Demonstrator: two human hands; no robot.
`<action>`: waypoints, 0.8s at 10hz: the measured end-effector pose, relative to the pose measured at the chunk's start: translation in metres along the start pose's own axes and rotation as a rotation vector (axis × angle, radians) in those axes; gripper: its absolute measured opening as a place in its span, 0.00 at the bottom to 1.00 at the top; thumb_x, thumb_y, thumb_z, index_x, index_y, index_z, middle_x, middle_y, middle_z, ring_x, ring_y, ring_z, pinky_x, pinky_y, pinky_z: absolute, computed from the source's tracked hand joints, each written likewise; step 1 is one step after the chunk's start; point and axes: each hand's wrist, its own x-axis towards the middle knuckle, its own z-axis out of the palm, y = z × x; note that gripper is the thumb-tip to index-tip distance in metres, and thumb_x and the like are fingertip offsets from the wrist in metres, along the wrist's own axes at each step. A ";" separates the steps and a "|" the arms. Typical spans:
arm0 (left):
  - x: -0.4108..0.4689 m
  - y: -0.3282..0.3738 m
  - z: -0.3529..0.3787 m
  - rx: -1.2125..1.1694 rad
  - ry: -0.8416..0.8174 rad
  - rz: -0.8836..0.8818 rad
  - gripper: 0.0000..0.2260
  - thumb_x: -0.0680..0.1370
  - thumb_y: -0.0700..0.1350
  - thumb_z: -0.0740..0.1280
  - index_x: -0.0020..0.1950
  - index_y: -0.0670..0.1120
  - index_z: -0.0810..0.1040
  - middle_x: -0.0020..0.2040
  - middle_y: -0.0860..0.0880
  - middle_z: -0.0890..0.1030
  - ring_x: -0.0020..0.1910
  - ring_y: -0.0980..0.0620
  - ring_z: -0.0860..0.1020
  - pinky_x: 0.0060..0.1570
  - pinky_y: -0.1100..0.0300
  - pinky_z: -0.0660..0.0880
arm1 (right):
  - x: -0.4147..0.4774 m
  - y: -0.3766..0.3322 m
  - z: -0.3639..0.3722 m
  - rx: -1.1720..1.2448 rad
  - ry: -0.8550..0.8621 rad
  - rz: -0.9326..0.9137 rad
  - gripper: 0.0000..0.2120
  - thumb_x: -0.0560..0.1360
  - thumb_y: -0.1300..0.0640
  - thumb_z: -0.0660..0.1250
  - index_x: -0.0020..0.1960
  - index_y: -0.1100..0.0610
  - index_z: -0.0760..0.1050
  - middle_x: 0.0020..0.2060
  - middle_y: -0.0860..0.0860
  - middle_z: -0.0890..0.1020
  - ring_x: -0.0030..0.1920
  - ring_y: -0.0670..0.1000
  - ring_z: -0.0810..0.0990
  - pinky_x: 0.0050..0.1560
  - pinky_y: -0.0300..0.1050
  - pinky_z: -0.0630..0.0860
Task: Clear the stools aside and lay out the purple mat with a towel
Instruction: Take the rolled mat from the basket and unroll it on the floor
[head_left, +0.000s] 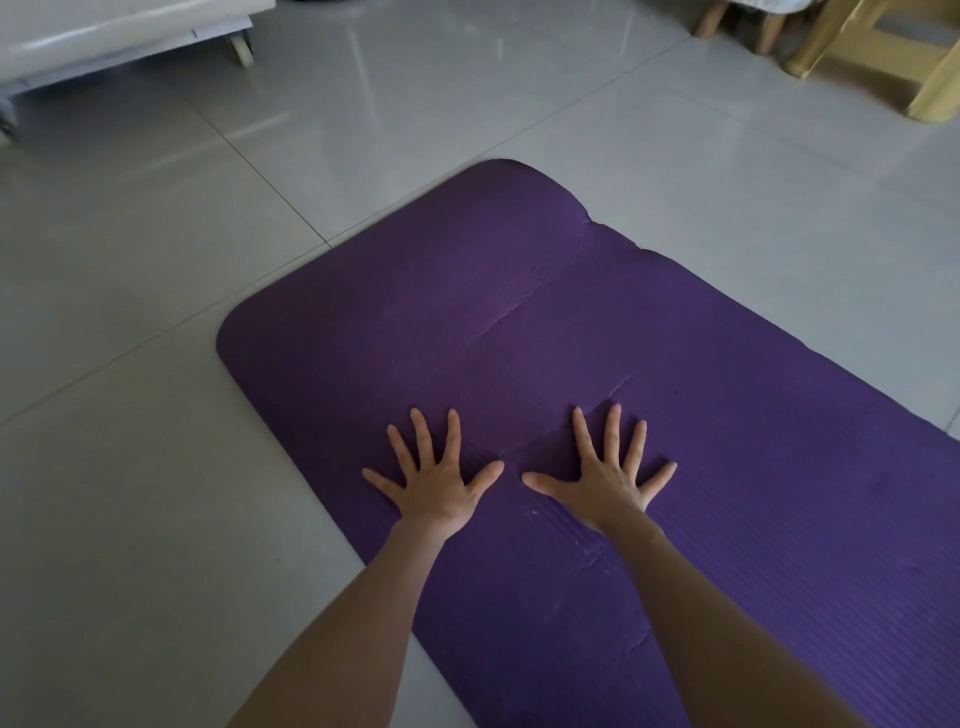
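Note:
The purple mat (519, 322) lies unrolled on the grey tiled floor, running from the centre to the lower right, with a crease down its middle. My left hand (434, 478) and my right hand (605, 480) press flat on it side by side, palms down and fingers spread, holding nothing. A yellow plastic stool (878, 52) stands at the top right, off the mat. No towel is in view.
A white piece of furniture on castor wheels (130, 36) stands at the top left. Wooden legs (737, 21) of another stool show beside the yellow one. Bare tiles surround the mat on the left and far side.

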 end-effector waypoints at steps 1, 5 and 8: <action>0.002 -0.001 0.000 0.007 -0.013 0.002 0.39 0.72 0.74 0.47 0.74 0.60 0.32 0.75 0.48 0.27 0.72 0.39 0.27 0.63 0.26 0.35 | 0.000 -0.001 0.001 0.010 -0.008 0.004 0.53 0.61 0.19 0.54 0.74 0.37 0.29 0.74 0.48 0.26 0.72 0.58 0.23 0.64 0.73 0.29; 0.005 0.001 0.000 -0.001 0.015 -0.015 0.40 0.71 0.74 0.48 0.74 0.60 0.32 0.75 0.48 0.27 0.73 0.40 0.27 0.63 0.26 0.35 | 0.006 0.003 0.002 -0.015 0.004 -0.035 0.53 0.61 0.19 0.54 0.73 0.38 0.28 0.73 0.48 0.25 0.71 0.59 0.22 0.64 0.74 0.29; -0.001 0.005 -0.004 -0.023 0.016 -0.051 0.38 0.73 0.72 0.48 0.76 0.59 0.35 0.77 0.47 0.31 0.74 0.39 0.30 0.64 0.26 0.38 | -0.005 0.023 -0.001 0.035 0.027 -0.130 0.51 0.66 0.25 0.60 0.76 0.41 0.34 0.75 0.48 0.30 0.74 0.55 0.27 0.69 0.70 0.32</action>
